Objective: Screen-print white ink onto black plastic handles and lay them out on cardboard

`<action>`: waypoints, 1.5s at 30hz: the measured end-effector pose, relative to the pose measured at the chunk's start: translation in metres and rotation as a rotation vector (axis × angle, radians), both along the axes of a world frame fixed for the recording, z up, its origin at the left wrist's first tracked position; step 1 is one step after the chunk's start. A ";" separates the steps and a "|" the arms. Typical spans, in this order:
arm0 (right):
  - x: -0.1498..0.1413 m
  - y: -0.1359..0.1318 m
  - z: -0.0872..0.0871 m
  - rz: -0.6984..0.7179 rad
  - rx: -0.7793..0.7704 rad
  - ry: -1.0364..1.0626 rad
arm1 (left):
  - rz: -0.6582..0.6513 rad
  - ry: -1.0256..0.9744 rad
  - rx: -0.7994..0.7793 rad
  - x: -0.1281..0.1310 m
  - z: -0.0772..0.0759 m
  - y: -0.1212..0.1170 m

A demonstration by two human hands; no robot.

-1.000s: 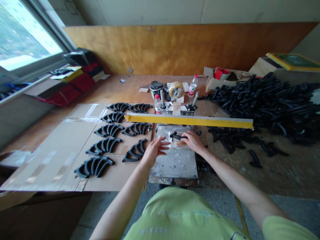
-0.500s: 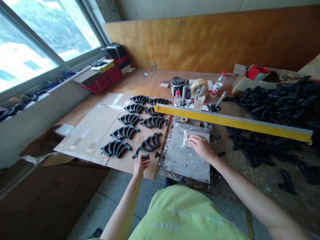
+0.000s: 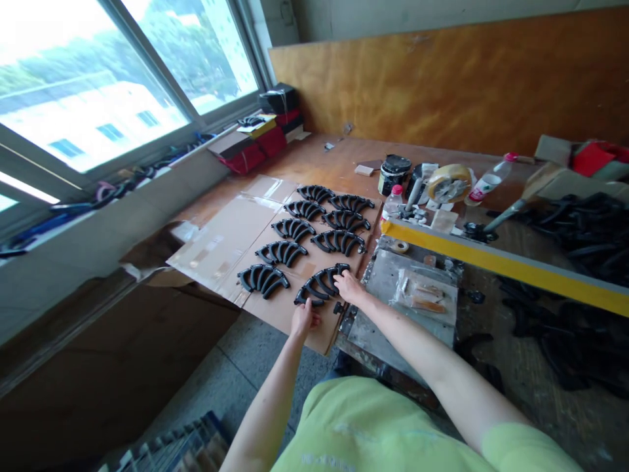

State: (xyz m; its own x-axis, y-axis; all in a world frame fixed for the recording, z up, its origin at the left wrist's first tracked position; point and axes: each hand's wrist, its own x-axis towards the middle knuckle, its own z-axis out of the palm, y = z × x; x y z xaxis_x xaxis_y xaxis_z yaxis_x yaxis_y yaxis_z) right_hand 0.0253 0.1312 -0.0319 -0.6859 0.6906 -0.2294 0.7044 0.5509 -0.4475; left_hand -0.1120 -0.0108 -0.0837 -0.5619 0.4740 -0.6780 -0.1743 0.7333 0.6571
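Black curved pieces, overlapped in a fan (image 3: 318, 283), lie near the front edge of a flat cardboard sheet (image 3: 211, 242). My left hand (image 3: 303, 319) is closed with thumb and fingers on the fan's nearest curved piece. At the fan's right end, my right hand (image 3: 350, 287) pinches down on the pieces, its fingertips partly hidden. To the left lies another fan of black curved pieces (image 3: 264, 280). Several similar fans stretch in two columns toward the back of the cardboard.
Right of the cardboard, a metal plate (image 3: 376, 328) carries a clear plastic bag (image 3: 405, 288) and tan strips. A yellow-edged bar (image 3: 491, 261) crosses above it. Behind stand a black tub (image 3: 394, 174), a tape roll (image 3: 449, 183) and bottles. Black parts (image 3: 565, 341) heap at right.
My right hand has left the plastic bag on the metal plate and moved left to the fan. My left hand has brought its piece against the fan. The view has turned left.
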 end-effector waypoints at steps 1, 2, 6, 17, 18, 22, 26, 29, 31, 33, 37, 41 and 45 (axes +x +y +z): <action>-0.004 0.001 -0.004 -0.011 -0.004 -0.021 | -0.006 -0.004 -0.004 -0.001 -0.001 0.000; -0.006 0.001 -0.007 -0.017 -0.003 -0.034 | -0.012 -0.009 -0.007 -0.002 -0.002 0.000; -0.009 -0.004 -0.010 -0.033 0.006 -0.068 | -0.038 -0.025 -0.020 -0.005 -0.005 0.000; -0.014 -0.006 -0.022 -0.195 -0.015 0.021 | -0.216 0.143 -0.070 -0.033 0.009 0.038; -0.016 -0.005 -0.025 -0.227 -0.001 0.044 | -0.235 0.173 -0.071 -0.039 0.012 0.046; -0.036 0.005 -0.024 -0.330 -0.024 0.106 | -0.285 0.295 -0.092 -0.069 0.029 0.082; -0.049 0.015 -0.012 -0.327 -0.193 0.164 | -0.338 0.372 -0.124 -0.084 0.046 0.102; -0.031 0.013 -0.001 -0.321 -0.240 0.220 | -0.427 0.384 -0.129 -0.078 0.052 0.091; -0.001 0.007 0.008 -0.294 -0.214 0.314 | -0.496 0.388 -0.101 -0.071 0.047 0.066; 0.045 0.001 0.019 -0.270 -0.132 0.428 | -0.599 0.474 0.000 -0.063 0.034 0.030; 0.174 -0.014 0.037 -0.511 0.127 0.407 | -1.014 0.761 0.294 -0.036 0.002 -0.049; 0.294 -0.033 0.024 -0.720 0.270 0.116 | -1.266 0.987 0.331 -0.002 -0.012 -0.087; 0.348 -0.052 -0.014 -0.600 0.292 -0.104 | -1.386 1.079 0.239 0.009 -0.009 -0.086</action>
State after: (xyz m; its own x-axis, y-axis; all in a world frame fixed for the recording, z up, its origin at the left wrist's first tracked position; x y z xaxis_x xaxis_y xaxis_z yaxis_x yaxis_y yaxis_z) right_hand 0.3729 0.0792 -0.0460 -0.1485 0.9887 -0.0199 0.9574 0.1387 -0.2533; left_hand -0.1030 -0.0972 -0.0928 0.1919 0.9677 -0.1638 0.9738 -0.1669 0.1548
